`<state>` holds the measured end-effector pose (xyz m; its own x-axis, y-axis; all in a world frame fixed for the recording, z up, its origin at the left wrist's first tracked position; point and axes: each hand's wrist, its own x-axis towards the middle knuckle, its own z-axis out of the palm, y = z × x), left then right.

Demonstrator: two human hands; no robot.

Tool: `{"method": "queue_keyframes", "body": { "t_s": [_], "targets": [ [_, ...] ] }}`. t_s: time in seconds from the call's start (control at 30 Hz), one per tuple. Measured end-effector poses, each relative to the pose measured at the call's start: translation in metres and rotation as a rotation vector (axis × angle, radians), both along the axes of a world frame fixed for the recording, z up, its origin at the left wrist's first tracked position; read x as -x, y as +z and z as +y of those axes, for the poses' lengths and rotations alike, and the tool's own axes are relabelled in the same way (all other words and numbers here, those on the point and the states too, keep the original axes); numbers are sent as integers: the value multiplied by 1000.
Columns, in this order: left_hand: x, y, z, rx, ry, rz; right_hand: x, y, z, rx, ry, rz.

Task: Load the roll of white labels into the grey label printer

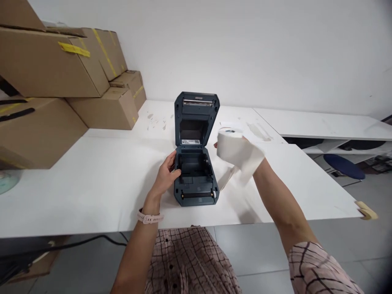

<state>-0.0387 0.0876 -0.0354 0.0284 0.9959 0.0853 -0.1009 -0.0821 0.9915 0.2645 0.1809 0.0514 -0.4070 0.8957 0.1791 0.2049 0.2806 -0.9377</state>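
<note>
Beside the open printer [196, 163], right hand [245, 153] lifts paper roll [231, 147].

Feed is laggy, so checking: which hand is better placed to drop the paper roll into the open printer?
Right. The right hand already holds the paper roll just right of the open printer. The left hand rests on the printer's left edge, probably steadying it.
</note>
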Motion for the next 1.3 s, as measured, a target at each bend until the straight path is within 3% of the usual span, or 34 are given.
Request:
{"method": "queue_keyframes", "body": {
  "t_s": [0.13,0.23,0.33,0.63,0.8,0.93,1.03,1.13,1.3],
  "targets": [
    [0,-2,1,-21,-17,-22,55,39,-15,-53,334,-328],
    [0,-3,1,-19,-23,-28,91,48,-20,-153,419,-654],
    [0,-5,1,-22,-21,-28,109,46,-19,-177,454,-802],
    [1,-12,4,-66,-40,-17,120,48,-25,-213,488,-984],
    [0,-12,3,-74,-37,-15,129,31,-18,-254,470,-1049],
    [0,-9,1,-63,-30,-13,122,19,-16,-229,560,-988],
    [0,-7,0,-75,-35,-11,106,13,-39,-384,478,-927],
    [0,-6,-2,-92,-31,-1,87,1,-87,-580,347,-838],
    [0,-6,-2,-118,-34,20,76,-31,-162,-655,238,-812]
  ]
}}
